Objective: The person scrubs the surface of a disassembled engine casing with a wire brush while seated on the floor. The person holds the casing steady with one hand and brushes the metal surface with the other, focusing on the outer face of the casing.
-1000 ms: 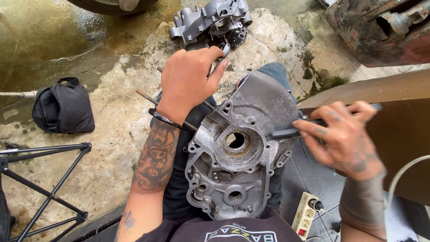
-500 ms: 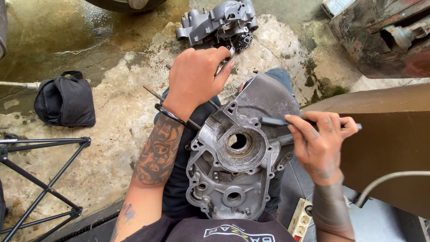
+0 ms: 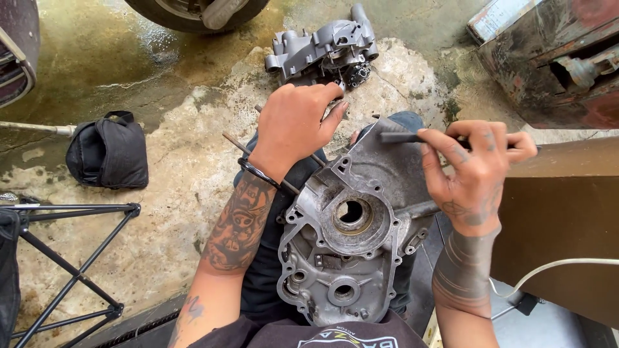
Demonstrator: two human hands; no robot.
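Right hand [image 3: 474, 171] now higher, fingers pinching dark flat tool [image 3: 403, 137], long axis level, tip leftward over engine case [image 3: 348, 238].

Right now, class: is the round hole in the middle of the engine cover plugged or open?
Open. The round hole in the engine cover looks dark and empty, with nothing seated inside its ring.

Two engine casings [image 3: 348, 232] [image 3: 322, 48], two hands [image 3: 293, 125] [image 3: 471, 171], one black bag [image 3: 108, 154], one folding stand [image 3: 64, 264]
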